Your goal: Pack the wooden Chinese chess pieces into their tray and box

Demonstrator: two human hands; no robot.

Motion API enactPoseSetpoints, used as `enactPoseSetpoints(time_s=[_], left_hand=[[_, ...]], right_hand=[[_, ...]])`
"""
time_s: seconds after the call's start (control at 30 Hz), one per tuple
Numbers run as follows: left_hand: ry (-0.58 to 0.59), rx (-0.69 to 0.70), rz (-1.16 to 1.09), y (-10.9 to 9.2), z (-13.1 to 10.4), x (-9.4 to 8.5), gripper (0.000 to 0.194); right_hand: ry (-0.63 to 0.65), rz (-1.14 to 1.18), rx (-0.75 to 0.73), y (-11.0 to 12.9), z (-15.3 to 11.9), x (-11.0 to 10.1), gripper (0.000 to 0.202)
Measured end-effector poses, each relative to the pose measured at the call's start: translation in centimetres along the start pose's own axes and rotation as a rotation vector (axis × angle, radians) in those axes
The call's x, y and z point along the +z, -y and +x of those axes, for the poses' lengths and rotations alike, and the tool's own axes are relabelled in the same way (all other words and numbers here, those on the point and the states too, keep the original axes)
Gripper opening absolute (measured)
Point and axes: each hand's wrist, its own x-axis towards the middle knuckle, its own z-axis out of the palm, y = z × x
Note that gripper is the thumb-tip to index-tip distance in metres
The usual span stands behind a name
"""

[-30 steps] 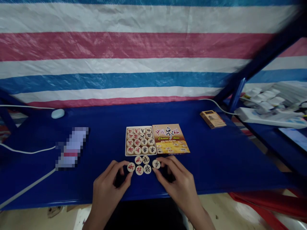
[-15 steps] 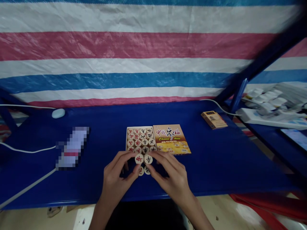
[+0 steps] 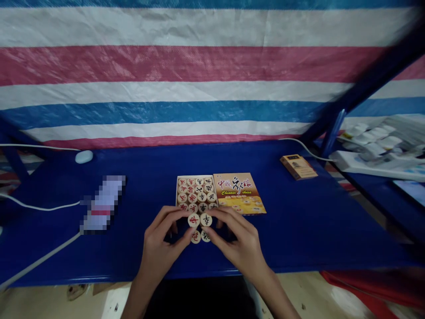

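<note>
My left hand (image 3: 168,237) pinches a round Chinese chess piece with a red character (image 3: 193,220) between thumb and forefinger. In my right hand (image 3: 237,239) is a similar piece with a black character (image 3: 206,219), and the two pieces sit side by side. Just below them, nearer to me, show a red-marked piece (image 3: 195,237) and a black-marked piece (image 3: 205,236). Beyond my fingers lies an open box (image 3: 177,181) filled with rows of red and black pieces; my hands cover its near edge. The printed box lid (image 3: 239,193) lies against its right side.
A blue table (image 3: 139,261) carries everything. To the left are a blurred-out phone-like item (image 3: 103,204), a white cable (image 3: 40,263) and a pale rounded object (image 3: 84,157). A small yellow-brown box (image 3: 298,167) lies right; farther right is a white power strip (image 3: 375,164) with plugs.
The view has shifted very slightly, and the two pieces stay pinched in my hands. The left piece has turned a little, its red character looking more upright.
</note>
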Motion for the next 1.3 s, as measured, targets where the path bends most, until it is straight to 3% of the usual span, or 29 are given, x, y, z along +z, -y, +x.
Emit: enactPoseSetpoints(time_s=[0.17, 0.33, 0.43, 0.63, 0.83, 1.3], left_hand=[[-0.091, -0.012, 0.117, 0.4, 2.4, 0.1, 0.018], [-0.002, -0.036, 0.252, 2.4, 6.6, 0.5, 0.019], [0.036, 0.004, 0.324, 3.5, 7.9, 0.7, 0.016], [0.029, 0.053, 0.328, 3.8, 7.8, 1.1, 0.019], [0.124, 0.101, 0.329, 3.3, 7.8, 1.3, 0.021], [0.056, 0.111, 0.355, 3.5, 7.4, 1.1, 0.022]], right_hand=[[-0.059, -0.159, -0.035, -0.3, 3.2, -0.4, 0.025], [0.045, -0.300, -0.068, -2.0, 7.2, -0.3, 0.023], [0.107, -0.334, -0.078, -2.6, 8.2, 0.2, 0.023], [0.134, -0.401, -0.073, -2.9, 8.0, 1.1, 0.022], [0.153, -0.389, -0.057, -3.1, 7.9, 1.0, 0.023], [0.136, -0.382, -0.069, -2.9, 7.7, 1.2, 0.020]])
